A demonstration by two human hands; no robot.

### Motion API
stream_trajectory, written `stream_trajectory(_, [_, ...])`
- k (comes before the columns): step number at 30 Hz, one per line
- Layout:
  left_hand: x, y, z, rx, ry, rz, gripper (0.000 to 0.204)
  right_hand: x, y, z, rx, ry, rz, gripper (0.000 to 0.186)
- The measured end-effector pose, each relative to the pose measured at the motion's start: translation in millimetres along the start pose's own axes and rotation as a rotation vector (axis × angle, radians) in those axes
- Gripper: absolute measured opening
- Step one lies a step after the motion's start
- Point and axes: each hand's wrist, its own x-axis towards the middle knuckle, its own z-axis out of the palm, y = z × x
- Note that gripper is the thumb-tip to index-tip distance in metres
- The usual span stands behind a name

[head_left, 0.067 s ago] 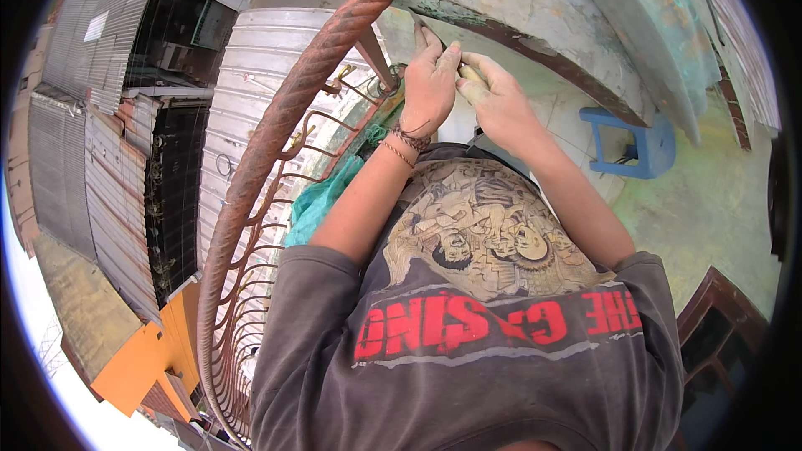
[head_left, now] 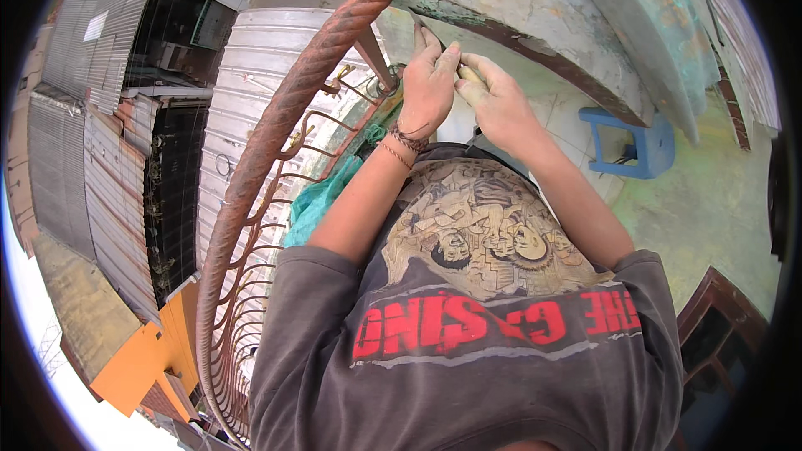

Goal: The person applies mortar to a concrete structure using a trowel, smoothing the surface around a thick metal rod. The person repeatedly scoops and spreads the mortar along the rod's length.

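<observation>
My right hand (head_left: 503, 108) is closed round the pale yellow handle (head_left: 473, 77) of a trowel-like hand tool, most of it hidden by my fingers. Close beside it, my left hand (head_left: 428, 88) has its fingers stretched out and pointing away from me, lying along the tool's dark, narrow blade (head_left: 415, 18). Its thumb points up near the handle, and cord bracelets (head_left: 405, 142) circle the wrist. The blade's tip reaches toward the underside of a weathered concrete ledge (head_left: 535, 12) with flaking green paint. What the blade touches cannot be made out.
A rusty twisted metal railing (head_left: 276, 134) curves along my left, with corrugated roofs (head_left: 251, 58) beyond and below. Green netting (head_left: 322, 200) hangs by its bars. At right stands a blue plastic stool (head_left: 652, 146) near a green wall (head_left: 668, 209); a brown-framed window (head_left: 718, 326) is lower right.
</observation>
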Motion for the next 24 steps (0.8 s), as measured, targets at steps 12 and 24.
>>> stream_trajectory(12, [11, -10, 24, 0.179, 0.235, 0.305, 0.032, -14, -2, -16, -0.104, 0.053, -0.044, 0.042])
stream_trajectory(24, [-4, 20, 37, 0.06, 0.058, 0.293, 0.044, -28, -22, -39, -0.106, 0.038, 0.021, 0.041])
